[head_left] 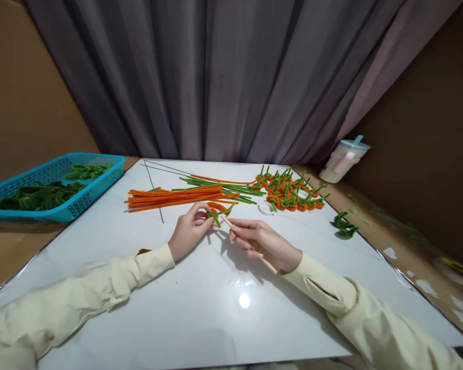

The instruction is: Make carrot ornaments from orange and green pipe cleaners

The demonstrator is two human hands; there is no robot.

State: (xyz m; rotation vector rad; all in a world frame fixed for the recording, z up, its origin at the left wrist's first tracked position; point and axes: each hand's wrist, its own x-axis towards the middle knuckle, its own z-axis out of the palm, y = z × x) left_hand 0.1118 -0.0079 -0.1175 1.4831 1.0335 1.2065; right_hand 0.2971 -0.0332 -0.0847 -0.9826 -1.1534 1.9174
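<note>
My left hand (193,229) pinches a small curled piece of orange pipe cleaner (211,211) with green pipe cleaner ends (224,211) sticking out of it. My right hand (263,240) is closed around a thin pale wooden stick (269,265), held like a pen. Its tip is right by the green ends, though I cannot tell whether they touch. Just beyond my left hand lies a bundle of straight orange pipe cleaners (173,198). Behind that are loose green pipe cleaners (231,186).
Several orange curled pieces with green stems (289,192) cluster at the back right, by a white ring (266,208). A blue basket (65,213) of green coils stands left. Green loops (345,225) lie on the white table (170,318); a lidded cup (343,160) stands beyond its right edge.
</note>
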